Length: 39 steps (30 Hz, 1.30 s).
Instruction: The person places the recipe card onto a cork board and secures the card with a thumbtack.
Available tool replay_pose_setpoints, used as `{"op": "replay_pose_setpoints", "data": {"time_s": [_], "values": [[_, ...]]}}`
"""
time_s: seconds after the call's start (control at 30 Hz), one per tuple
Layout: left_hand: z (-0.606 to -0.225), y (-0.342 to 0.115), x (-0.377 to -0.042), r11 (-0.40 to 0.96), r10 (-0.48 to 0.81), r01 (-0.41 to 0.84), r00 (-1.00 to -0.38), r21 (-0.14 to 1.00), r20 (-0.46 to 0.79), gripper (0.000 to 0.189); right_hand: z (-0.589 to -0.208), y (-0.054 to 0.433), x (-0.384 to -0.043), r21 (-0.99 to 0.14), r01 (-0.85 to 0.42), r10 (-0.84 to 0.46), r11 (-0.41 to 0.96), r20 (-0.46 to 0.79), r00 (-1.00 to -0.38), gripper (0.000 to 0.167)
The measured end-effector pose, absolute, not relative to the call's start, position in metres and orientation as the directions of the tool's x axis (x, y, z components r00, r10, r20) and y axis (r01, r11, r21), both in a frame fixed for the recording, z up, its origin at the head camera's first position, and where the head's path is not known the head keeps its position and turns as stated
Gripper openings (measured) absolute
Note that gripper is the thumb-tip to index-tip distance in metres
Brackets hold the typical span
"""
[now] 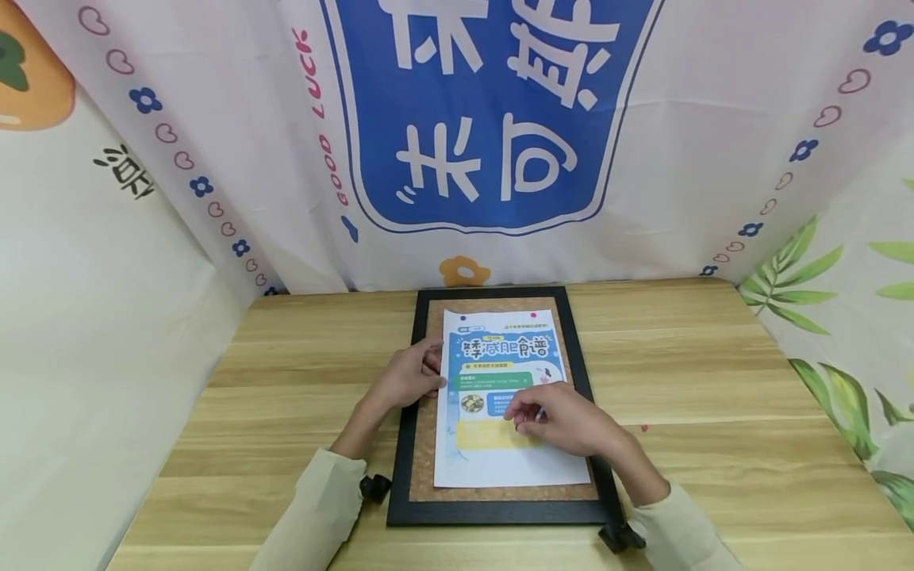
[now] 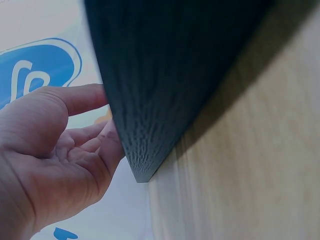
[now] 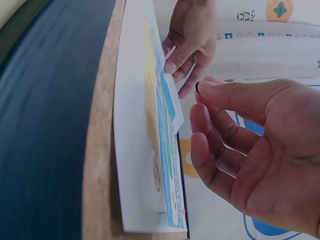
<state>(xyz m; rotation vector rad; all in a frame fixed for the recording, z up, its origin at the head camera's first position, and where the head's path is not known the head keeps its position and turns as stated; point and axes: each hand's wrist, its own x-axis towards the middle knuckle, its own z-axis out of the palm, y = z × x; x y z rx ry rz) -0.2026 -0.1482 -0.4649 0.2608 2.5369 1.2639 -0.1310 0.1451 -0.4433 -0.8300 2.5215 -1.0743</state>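
Note:
A printed poster with a blue, green and yellow design lies on a cork board in a black frame. A purple thumbtack and a pink thumbtack sit at its top corners. My left hand rests at the poster's left edge, its thumb touching the paper and its fingers loosely bent. Over the poster's lower right half hovers my right hand. Between thumb and forefinger it pinches a small dark thumbtack, seen edge-on in the right wrist view.
The board lies on a wood-grain table, its far end near the hanging printed cloth. A small red thumbtack lies on the tabletop to the right of the frame.

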Motion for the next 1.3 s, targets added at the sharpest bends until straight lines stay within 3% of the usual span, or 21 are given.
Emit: {"op": "replay_pose_setpoints", "data": {"time_s": [0.8, 1.3], "values": [[-0.467, -0.154, -0.204, 0.598, 0.303, 0.051, -0.938, 0.799, -0.167, 0.069, -0.447, 0.09, -0.13, -0.804, -0.378, -0.682, 0.459, -0.046, -0.73, 0.01], [-0.466, -0.151, -0.202, 0.593, 0.298, 0.043, -0.939, 0.804, -0.171, 0.069, -0.461, 0.079, -0.117, -0.93, -0.133, -0.628, 0.343, -0.121, -0.769, 0.009]]}}
